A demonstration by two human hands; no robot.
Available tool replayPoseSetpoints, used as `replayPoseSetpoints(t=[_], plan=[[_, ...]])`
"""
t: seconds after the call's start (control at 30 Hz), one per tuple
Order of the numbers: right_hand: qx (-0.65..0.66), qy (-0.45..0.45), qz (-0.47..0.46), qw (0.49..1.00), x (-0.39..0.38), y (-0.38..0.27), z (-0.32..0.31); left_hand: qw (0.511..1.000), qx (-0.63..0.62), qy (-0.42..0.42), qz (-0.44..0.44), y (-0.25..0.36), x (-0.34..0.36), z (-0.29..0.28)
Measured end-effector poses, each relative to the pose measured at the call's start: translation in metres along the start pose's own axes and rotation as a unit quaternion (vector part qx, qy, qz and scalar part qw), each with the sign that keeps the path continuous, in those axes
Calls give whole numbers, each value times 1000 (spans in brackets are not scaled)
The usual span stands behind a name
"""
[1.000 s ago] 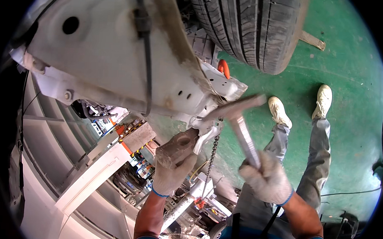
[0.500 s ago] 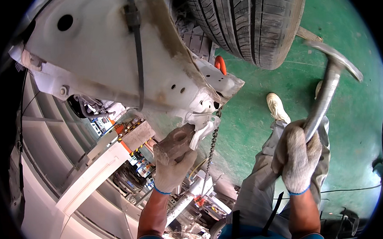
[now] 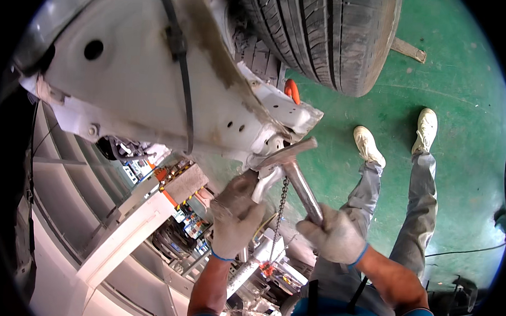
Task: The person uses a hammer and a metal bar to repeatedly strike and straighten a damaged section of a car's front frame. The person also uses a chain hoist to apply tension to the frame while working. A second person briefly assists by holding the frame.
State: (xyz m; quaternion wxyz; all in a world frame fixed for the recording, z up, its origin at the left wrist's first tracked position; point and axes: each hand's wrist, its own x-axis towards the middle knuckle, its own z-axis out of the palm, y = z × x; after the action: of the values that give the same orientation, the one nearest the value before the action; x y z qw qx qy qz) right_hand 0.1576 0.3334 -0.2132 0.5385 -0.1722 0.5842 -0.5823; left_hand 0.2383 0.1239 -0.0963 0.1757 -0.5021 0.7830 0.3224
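Observation:
My right hand (image 3: 335,236), in a grey work glove, grips the metal handle of a hammer (image 3: 296,172). The hammer's head lies against the torn lower edge of a white car body panel (image 3: 131,90) overhead. My left hand (image 3: 234,215), gloved too, is closed around a bent metal piece (image 3: 263,182) that hangs from that same edge, just left of the hammer. A thin chain (image 3: 280,211) dangles between the two hands.
A black tyre (image 3: 326,31) sits above right of the panel, with an orange part (image 3: 292,89) beside it. Below lie a green floor (image 3: 470,94), my grey trousers and white shoes (image 3: 369,145), and a black cable. White beams and cluttered parts fill the lower left.
The hammer was swung back out to the right half a second ago. It has now come back down to the left, with its head on the panel edge. My left hand stayed in place.

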Motion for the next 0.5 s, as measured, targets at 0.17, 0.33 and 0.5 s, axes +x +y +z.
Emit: replayPoseSetpoints(t=[0.17, 0.33, 0.5], plan=[[347, 104, 118, 925, 5, -18, -39, 995, 25, -3, -95, 14, -5, 3], [293, 94, 83, 948, -7, 3, -40, 997, 19, -5, -77, 13, -6, 5], [219, 46, 138, 965, 0, -7, -18, 990, -18, 6, -138, 28, -7, 6]])
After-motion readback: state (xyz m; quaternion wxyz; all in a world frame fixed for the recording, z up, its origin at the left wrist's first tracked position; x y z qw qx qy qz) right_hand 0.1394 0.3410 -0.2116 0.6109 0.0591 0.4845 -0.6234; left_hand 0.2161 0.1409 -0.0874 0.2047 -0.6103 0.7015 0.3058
